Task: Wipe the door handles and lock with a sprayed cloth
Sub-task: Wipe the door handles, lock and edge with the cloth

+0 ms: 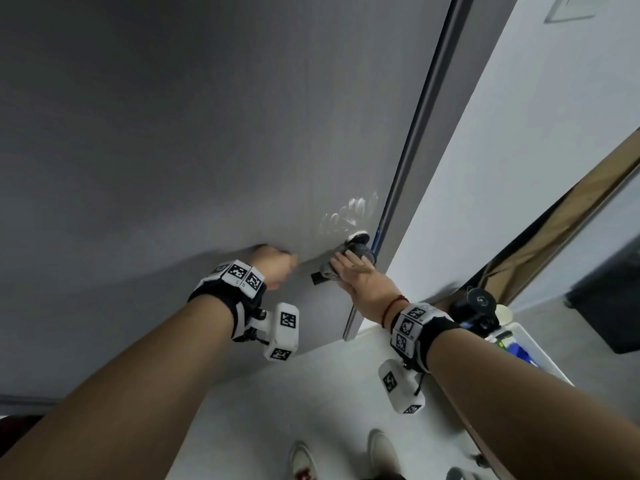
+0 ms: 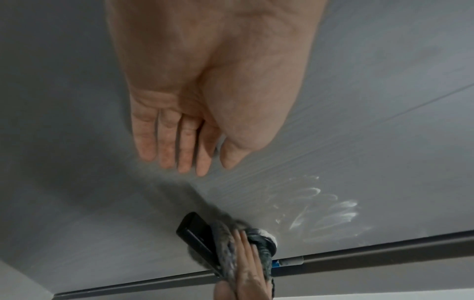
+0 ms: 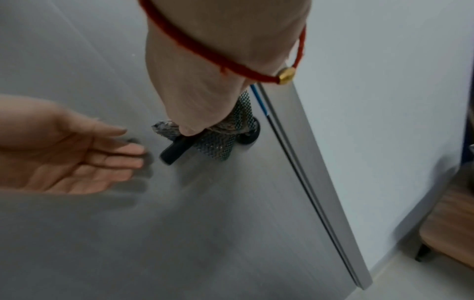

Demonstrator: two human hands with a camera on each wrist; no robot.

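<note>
Left hand (image 3: 77, 160): palm toward the flat grey door panel (image 1: 173, 150), fingers straight and side by side, holding nothing. From the right wrist view the fingertips look to be at or just off the panel, left of the handle; contact can't be confirmed, the hand is blurred. My read: it's there to steady the door so it doesn't swing while the other hand scrubs.

Next right: black straight lever door handle (image 3: 174, 151), sticking out toward the left hand, only its free end bare. The rest is wrapped in the grey woven patterned cloth (image 3: 218, 148), which drapes over the lever and bunches against the round black rose plate (image 3: 252, 133) near the door's latch edge.

Right hand (image 1: 360, 277): fingers and thumb curled over the cloth, clamped on the lever through it. Full wrap makes sense, it cleans all sides of the bar in one pass. Red cord bracelet with a gold bead (image 3: 286, 75) on that wrist.

Above the handle: whitish streaky smears (image 2: 325, 209) on the panel, probably spray or wipe residue, worth a pass.

Status guess: this side's handle is being wiped. A separate lock isn't visible, possibly under the cloth.

Far right: white wall (image 1: 519, 168), wooden furniture (image 3: 451, 219).
</note>
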